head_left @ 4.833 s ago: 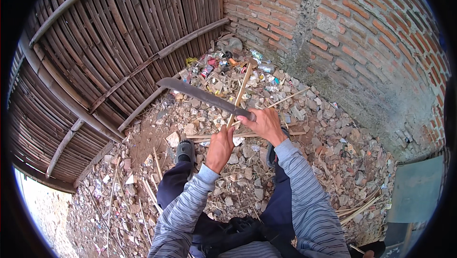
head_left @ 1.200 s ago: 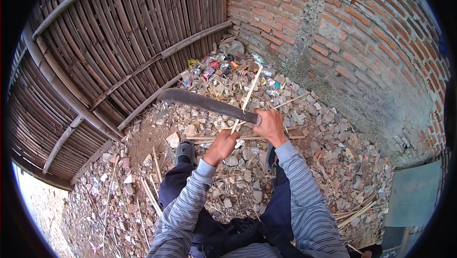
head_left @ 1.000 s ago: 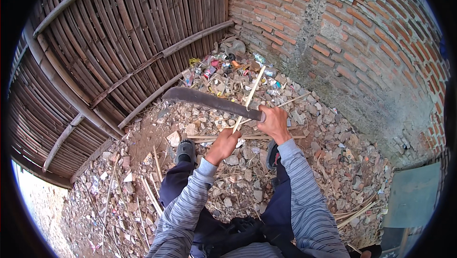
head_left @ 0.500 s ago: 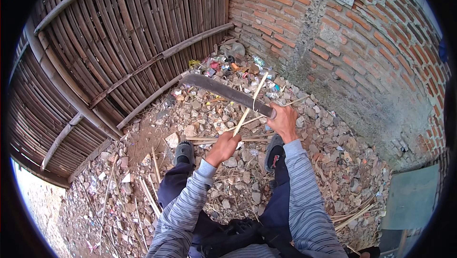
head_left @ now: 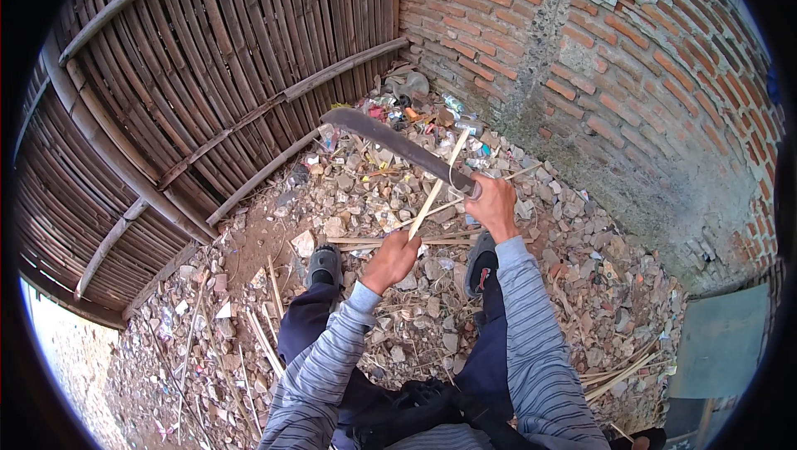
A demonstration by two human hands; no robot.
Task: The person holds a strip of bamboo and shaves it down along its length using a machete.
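My right hand [head_left: 491, 203] grips the handle of a long dark machete [head_left: 398, 144], whose blade reaches up and left over the rubble. My left hand [head_left: 392, 257] holds the lower end of a thin pale bamboo stick [head_left: 437, 184] that slants up to the right, crossing just under the blade near the handle. Both forearms wear grey striped sleeves. My feet in dark sandals [head_left: 325, 262] stand on broken stones below the hands.
A woven bamboo fence [head_left: 207, 76] curves along the left and back. A red brick wall [head_left: 631, 93] rises at the right. Rubble, split bamboo strips [head_left: 382, 242] and colourful litter [head_left: 398, 110] cover the ground. A grey-green panel [head_left: 718, 342] stands at lower right.
My right hand has lifted the machete up and to the right, away from my body. The left hand has kept the bamboo stick, now tilted more upright.
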